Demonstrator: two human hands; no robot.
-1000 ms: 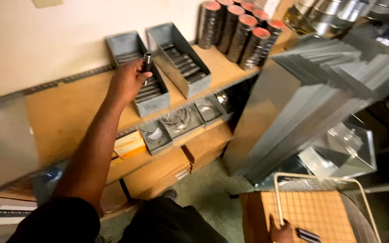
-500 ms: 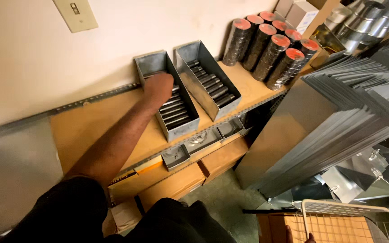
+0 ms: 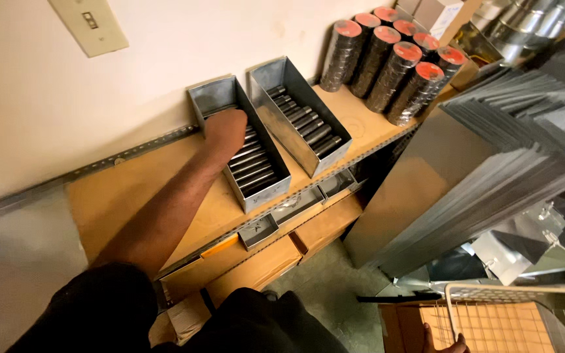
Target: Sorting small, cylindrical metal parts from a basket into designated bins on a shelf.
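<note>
My left hand (image 3: 225, 131) reaches down into the left of two open grey metal bins (image 3: 212, 98) on a wooden shelf. Its knuckles face up and its fingers are curled out of sight among dark cylindrical tubes (image 3: 253, 167) lying in a row. The second metal bin (image 3: 269, 82) stands just to the right and holds similar tubes (image 3: 305, 124). At the bottom edge only the fingers of my right hand (image 3: 443, 341) show. They are wrapped at the left rim of a white wire basket (image 3: 511, 289).
Dark rolls with red-orange cores (image 3: 393, 65) are stacked at the shelf's right end. Large sheet-metal panels (image 3: 479, 170) lean at the right. Cardboard boxes (image 3: 325, 225) and small metal trays (image 3: 259, 230) fill the lower shelf. A light switch (image 3: 89, 23) is on the wall.
My left hand, which held a dark tube above the left bin, has gone down into that bin. The view has swung right and closer to the shelf.
</note>
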